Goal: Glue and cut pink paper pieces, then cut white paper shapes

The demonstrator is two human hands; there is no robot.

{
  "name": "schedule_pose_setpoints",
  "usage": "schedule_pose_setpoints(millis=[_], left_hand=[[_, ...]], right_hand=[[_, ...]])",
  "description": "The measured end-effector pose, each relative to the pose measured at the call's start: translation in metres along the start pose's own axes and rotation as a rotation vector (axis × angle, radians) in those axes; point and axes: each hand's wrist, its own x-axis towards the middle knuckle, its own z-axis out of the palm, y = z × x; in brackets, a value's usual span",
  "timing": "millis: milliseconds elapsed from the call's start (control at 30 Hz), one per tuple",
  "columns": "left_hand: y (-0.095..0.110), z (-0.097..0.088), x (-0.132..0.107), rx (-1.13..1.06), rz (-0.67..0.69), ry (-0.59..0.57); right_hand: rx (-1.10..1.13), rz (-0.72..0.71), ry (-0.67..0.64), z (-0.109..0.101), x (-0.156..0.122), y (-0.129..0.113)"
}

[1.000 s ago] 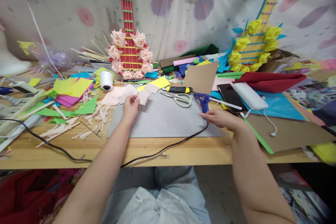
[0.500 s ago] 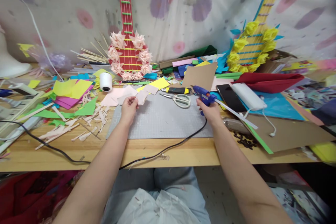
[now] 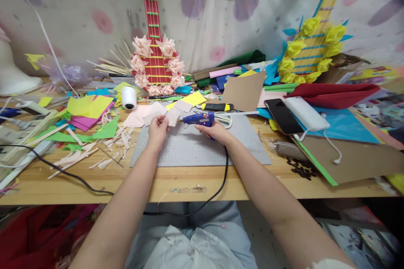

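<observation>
Between the fingers of my left hand is a small pale pink paper piece, held over the left part of the grey cutting mat. My right hand grips a blue glue gun by its handle, with a long white glue stick out of its back. The gun's nozzle points left, close to the paper's right edge; whether they touch I cannot tell. Behind the gun lie scissors, partly hidden, and a yellow-and-black utility knife. More pale pink paper lies beyond my left hand.
A red paper guitar with pink flowers and a yellow one lean at the back. Paper scraps cover the left. A phone and white power bank lie right. The gun's black cord hangs over the table edge.
My right hand has brought the glue gun leftward and turned its nozzle up to the paper in my left hand. The cord has swung along with it. My left hand stays almost in place.
</observation>
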Motion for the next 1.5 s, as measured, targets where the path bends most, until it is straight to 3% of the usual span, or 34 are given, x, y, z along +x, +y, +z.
schedule_pose_setpoints(millis=[600,1033,1500], left_hand=[[0.0000,0.0016,-0.0005,0.000,-0.007,0.006],[0.0035,0.0023,-0.0018,0.000,-0.008,0.008],[0.0047,0.0025,-0.0023,0.016,-0.008,-0.005]], right_hand=[[-0.087,-0.012,0.089,0.0072,-0.0047,0.0061],[-0.152,-0.035,0.050,0.0063,-0.0038,0.0077],[-0.140,-0.049,0.097,0.0042,-0.0042,0.0075]])
